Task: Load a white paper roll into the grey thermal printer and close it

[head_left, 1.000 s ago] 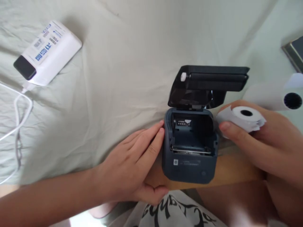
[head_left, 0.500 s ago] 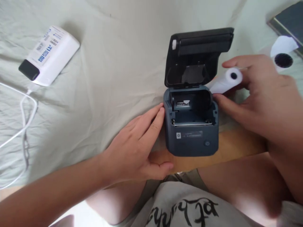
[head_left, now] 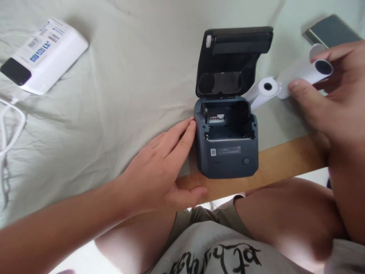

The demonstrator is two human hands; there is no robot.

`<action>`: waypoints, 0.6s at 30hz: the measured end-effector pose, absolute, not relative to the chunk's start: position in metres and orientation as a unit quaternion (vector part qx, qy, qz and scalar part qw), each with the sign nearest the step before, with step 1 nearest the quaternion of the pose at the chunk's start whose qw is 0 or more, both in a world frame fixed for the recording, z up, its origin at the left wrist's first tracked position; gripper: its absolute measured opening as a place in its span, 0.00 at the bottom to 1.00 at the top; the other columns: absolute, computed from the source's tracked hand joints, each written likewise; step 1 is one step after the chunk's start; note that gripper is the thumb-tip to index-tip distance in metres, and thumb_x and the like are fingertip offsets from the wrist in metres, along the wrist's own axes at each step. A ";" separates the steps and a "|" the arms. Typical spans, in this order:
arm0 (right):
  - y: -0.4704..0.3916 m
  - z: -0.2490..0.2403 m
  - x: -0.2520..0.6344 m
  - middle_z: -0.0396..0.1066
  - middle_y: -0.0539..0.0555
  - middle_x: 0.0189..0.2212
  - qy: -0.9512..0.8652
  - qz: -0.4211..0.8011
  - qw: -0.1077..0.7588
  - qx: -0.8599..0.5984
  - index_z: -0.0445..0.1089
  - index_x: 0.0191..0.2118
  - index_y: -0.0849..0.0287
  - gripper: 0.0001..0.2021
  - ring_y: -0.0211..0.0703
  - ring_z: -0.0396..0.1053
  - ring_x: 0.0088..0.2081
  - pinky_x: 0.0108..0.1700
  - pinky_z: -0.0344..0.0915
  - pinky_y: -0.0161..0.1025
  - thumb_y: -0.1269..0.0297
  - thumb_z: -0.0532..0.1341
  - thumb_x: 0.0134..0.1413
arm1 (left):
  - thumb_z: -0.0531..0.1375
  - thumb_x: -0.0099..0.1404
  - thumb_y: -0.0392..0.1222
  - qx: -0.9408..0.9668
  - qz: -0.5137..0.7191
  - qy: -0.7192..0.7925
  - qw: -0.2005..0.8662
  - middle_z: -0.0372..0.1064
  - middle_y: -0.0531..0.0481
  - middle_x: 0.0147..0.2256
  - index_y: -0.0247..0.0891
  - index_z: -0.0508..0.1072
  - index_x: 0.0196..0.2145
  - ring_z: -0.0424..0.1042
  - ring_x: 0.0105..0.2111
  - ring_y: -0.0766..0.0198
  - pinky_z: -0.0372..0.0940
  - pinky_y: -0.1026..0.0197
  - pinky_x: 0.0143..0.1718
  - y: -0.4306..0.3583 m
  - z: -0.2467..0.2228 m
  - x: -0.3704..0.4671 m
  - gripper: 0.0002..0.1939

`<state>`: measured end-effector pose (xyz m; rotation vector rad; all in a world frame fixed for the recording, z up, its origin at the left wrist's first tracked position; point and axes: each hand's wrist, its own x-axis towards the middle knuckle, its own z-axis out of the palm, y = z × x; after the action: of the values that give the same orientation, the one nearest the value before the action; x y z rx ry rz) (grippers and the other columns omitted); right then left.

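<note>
A dark blue-grey printer (head_left: 228,160) stands at the cloth's front edge with its black lid (head_left: 228,62) raised and its compartment holding no roll. My left hand (head_left: 162,167) rests with fingertips against the printer's left side, thumb spread apart. Beside the printer's right rear corner lies a thin white paper roll (head_left: 264,93) with a small dark core. Further right, my right hand (head_left: 330,91) has thumb and fingers round a thicker white roll (head_left: 299,76) with a wide dark core.
At the upper left is a white device (head_left: 59,53) with a black end and printed label, a white cable (head_left: 14,140) attached. A dark flat object (head_left: 332,32) lies at the upper right. A wooden edge (head_left: 285,158) runs along the front.
My right hand has let go of the thin roll, moved right and taken hold of the thicker roll. The whole view has shifted slightly. My left hand stays at the printer.
</note>
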<state>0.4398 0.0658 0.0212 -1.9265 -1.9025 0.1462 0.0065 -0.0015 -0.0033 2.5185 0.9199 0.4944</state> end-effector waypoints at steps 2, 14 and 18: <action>0.068 0.019 0.429 0.85 0.64 0.70 -0.690 0.095 0.262 -0.668 0.80 0.69 0.51 0.30 0.48 0.86 0.56 0.58 0.85 0.56 0.38 0.79 0.74 | 0.72 0.75 0.58 0.897 0.189 0.344 0.202 0.63 0.26 0.90 0.43 0.38 0.98 0.73 0.86 0.25 0.78 0.30 0.83 0.000 -0.001 0.006 0.69; 0.066 0.017 0.427 0.85 0.61 0.66 -0.736 0.133 0.269 -0.607 0.76 0.76 0.47 0.31 0.45 0.84 0.55 0.57 0.78 0.57 0.39 0.74 0.78 | 0.71 0.73 0.63 0.890 0.210 0.360 0.187 0.62 0.31 0.90 0.47 0.38 0.98 0.73 0.86 0.26 0.80 0.31 0.83 -0.004 -0.011 0.005 0.71; 0.062 0.017 0.421 0.83 0.61 0.67 -0.736 0.124 0.233 -0.624 0.79 0.73 0.47 0.28 0.45 0.83 0.58 0.58 0.79 0.56 0.38 0.72 0.81 | 0.71 0.75 0.62 0.897 0.182 0.344 0.212 0.60 0.28 0.91 0.45 0.37 0.99 0.72 0.87 0.24 0.79 0.29 0.83 0.001 -0.003 0.000 0.70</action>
<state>0.4211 0.0623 0.0170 -1.7128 -2.0208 0.3410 -0.0003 0.0013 -0.0029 2.4908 0.9556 0.5057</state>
